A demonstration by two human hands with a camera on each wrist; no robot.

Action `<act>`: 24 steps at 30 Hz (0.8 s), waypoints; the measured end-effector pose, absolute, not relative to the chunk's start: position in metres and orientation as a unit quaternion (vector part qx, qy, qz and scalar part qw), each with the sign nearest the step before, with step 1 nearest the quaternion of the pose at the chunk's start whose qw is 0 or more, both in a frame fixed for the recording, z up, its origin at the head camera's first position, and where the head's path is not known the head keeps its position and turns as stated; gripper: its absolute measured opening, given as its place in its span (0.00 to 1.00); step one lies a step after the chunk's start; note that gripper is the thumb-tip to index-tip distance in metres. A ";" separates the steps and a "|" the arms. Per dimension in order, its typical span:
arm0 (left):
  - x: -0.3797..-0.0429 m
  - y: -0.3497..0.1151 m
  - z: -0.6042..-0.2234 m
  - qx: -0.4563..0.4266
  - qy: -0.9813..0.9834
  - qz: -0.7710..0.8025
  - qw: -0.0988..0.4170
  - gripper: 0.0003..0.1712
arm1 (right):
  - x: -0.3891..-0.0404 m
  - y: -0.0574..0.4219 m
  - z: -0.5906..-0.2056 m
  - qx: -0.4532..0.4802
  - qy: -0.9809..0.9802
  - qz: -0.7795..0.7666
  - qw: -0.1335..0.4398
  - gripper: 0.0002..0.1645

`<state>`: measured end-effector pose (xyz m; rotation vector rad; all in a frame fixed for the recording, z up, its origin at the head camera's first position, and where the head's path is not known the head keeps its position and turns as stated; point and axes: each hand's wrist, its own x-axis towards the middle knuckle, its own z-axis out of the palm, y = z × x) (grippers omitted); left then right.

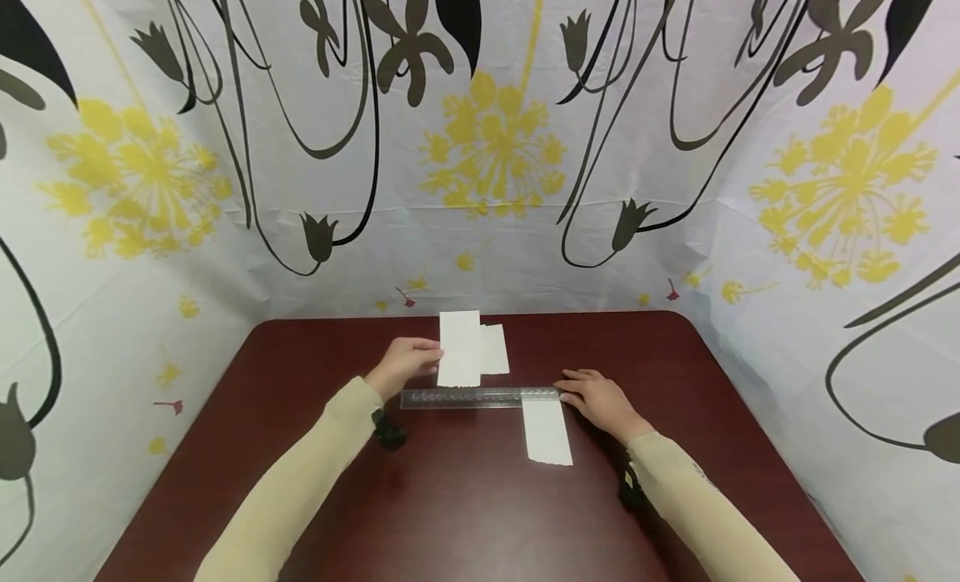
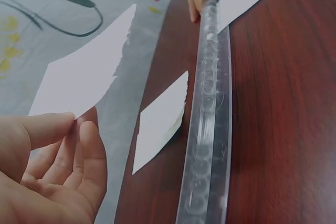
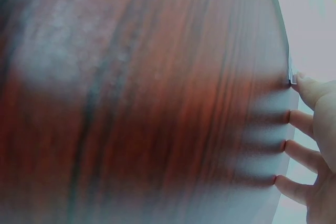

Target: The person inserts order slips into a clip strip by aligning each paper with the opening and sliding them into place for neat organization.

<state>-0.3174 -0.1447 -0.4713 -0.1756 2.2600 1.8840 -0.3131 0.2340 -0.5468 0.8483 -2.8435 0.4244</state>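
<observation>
My left hand (image 1: 408, 363) pinches the edge of a white paper piece (image 1: 459, 348) between thumb and fingers. In the left wrist view this piece (image 2: 86, 69) is raised off the table and has a torn, ragged edge. A smaller paper piece (image 1: 494, 349) lies on the table behind it. A clear plastic ruler (image 1: 461, 398) lies across the table in front, its right end over the top of another white paper strip (image 1: 547, 432). My right hand (image 1: 602, 403) rests at the ruler's right end, thumb at the ruler and spread fingertips on the table.
Everything lies on a dark red-brown wooden table (image 1: 480, 499) with rounded far corners. A patterned cloth (image 1: 480, 257) with flowers hangs behind and beside it. Dark straps (image 1: 388, 430) sit on both wrists.
</observation>
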 end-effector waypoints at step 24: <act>-0.271 -0.250 -0.488 -0.096 0.728 0.666 0.133 0.30 | -0.313 0.233 -0.547 0.277 -0.948 0.141 0.067 0.23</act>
